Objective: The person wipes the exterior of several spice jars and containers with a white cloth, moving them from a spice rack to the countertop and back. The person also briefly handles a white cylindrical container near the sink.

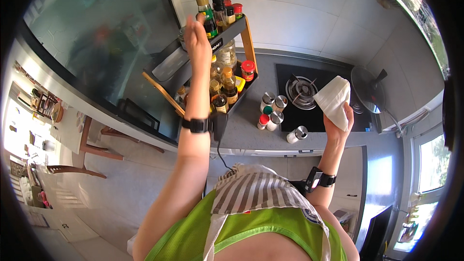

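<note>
My right hand (337, 125) grips a folded white cloth (334, 98) above the right side of the black gas hob (290, 123). My left hand (198, 43) is raised at the upper tier of a dark two-tier condiment rack (237, 27), with its fingers extended and slightly blurred. Just right of its fingers stands a dark sauce bottle (210, 27) with a green label and gold cap; whether they touch cannot be told. A glass jar (182, 36) is partly hidden behind that hand. My left forearm covers part of the lower tier, where sauce bottles (229, 87) and a red-lidded jar (248, 70) stand.
Several seasoning jars (276, 119) cluster on the grey countertop (243, 127) left of the hob, and one more shaker (297, 135) stands nearer the front edge. A glass pan lid (368, 90) leans at the back right. Left of the rack is a glass panel (108, 54).
</note>
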The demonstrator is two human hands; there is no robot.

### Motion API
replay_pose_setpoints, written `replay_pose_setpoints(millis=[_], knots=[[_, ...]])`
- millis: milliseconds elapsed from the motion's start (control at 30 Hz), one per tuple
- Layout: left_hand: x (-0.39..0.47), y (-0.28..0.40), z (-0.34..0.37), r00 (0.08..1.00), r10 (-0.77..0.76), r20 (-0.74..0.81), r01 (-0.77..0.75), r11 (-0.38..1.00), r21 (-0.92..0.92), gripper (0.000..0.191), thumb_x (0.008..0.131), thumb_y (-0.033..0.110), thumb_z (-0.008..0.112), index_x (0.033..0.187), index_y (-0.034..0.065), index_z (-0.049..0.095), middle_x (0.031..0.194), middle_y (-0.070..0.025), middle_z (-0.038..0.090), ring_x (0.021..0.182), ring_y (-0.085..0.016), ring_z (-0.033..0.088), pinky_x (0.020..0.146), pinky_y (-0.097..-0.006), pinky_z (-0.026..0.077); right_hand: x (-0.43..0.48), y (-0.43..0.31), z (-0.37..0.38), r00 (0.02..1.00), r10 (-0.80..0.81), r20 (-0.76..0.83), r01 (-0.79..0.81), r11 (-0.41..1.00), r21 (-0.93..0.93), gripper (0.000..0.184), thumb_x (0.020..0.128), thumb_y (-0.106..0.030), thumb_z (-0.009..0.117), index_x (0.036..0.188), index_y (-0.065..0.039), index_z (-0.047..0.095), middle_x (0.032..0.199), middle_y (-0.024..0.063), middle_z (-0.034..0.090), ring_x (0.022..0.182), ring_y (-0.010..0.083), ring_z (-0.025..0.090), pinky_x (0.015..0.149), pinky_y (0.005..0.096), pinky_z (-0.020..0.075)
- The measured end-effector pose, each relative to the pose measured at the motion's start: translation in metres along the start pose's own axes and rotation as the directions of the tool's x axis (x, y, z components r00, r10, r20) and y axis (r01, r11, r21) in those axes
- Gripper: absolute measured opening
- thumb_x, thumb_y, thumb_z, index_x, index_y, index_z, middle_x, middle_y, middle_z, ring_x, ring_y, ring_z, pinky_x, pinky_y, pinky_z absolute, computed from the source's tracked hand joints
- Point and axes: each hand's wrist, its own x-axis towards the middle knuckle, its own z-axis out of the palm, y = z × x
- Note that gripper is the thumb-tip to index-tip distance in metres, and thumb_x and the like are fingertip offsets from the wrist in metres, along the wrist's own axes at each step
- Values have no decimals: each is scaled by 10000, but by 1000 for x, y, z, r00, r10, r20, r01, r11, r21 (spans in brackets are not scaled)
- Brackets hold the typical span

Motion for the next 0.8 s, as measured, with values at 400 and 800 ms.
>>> replay_pose_setpoints(millis=[400, 800], knots=[[69, -67, 47, 996, 39, -75, -8, 926, 378, 838, 660, 417, 838, 1255, -69, 503, 971, -178, 645, 1027, -350, 537, 920, -433, 408, -14, -24, -1, 989, -129, -73, 130, 991, 7, 430, 846, -200, 627, 1241, -67, 521, 1152, 107, 620, 1090, 265, 609, 971, 406, 494], [66, -11, 26, 996, -17, -83, -20, 904, -427, 344, 729, 155, 838, 965, 21, 626, 937, -17, 593, 846, -117, 537, 770, -282, 445, -13, -23, 3, 990, -121, -67, 124, 991, 44, 393, 853, -173, 615, 1219, -54, 539, 1143, 102, 630, 1083, 268, 611, 983, 406, 485]])
